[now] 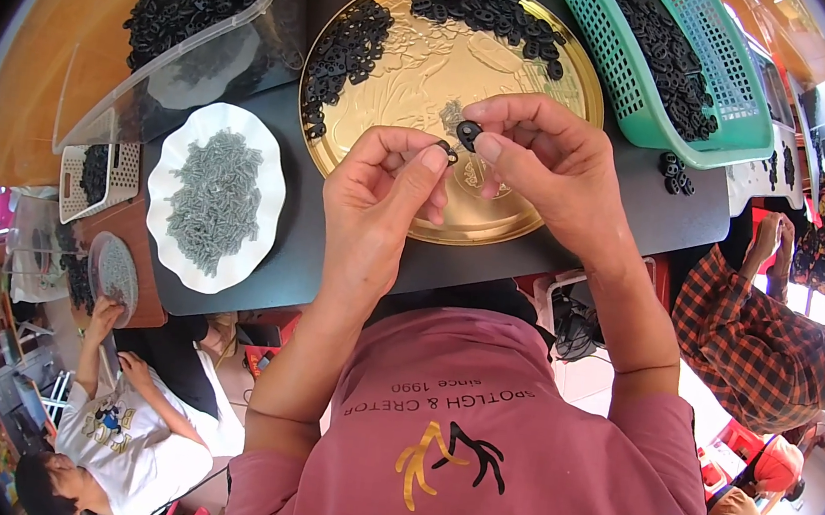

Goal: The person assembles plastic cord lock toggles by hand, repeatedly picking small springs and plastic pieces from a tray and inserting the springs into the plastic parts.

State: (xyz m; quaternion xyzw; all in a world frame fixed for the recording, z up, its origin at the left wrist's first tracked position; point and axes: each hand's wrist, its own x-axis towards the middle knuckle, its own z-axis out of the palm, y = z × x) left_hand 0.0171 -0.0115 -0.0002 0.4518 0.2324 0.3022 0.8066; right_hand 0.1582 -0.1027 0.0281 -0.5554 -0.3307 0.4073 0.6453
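Note:
My left hand pinches a small black plastic piece between thumb and index finger. Just beside it, my right hand grips another small black piece with round holes. The two pieces are close together; whether they touch is hard to tell. Both hands hover above a round gold tray. Along its far rim lie flat black pieces with holes, one heap at the left and one at the top. To the left, a scalloped white plate carries many small greyish spring-like parts.
A clear bin of black parts stands far left, a green basket of black parts far right. Several loose black pieces lie beside the basket. A small beige basket sits left. Co-workers sit on the left and right.

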